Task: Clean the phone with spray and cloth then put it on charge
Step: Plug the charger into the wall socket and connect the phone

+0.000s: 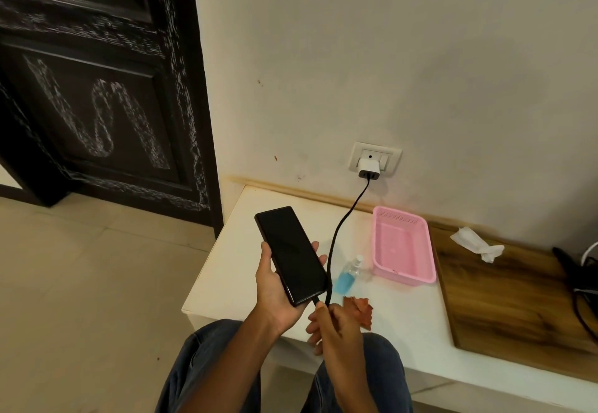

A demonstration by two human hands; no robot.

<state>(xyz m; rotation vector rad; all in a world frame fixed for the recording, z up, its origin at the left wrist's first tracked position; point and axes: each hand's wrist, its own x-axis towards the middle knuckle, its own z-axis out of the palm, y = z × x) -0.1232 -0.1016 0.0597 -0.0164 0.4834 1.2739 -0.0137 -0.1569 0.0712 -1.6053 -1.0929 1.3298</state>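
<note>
- The left hand (275,296) wraps its fingers around the phone (291,254), held above the table (233,250), screen up.
- The right hand (333,325) pinches the cable (336,234) at the phone's lower end.
- Just beyond the right fingertips lie the spray bottle (348,275) and cloth (360,310).

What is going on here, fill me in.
A person sits at a white table. The left hand holds a dark phone screen up, while the right hand brings the end of a black cable to its lower edge. The cable runs from a charger in the wall socket. A spray bottle and an orange cloth lie on the table.
</note>
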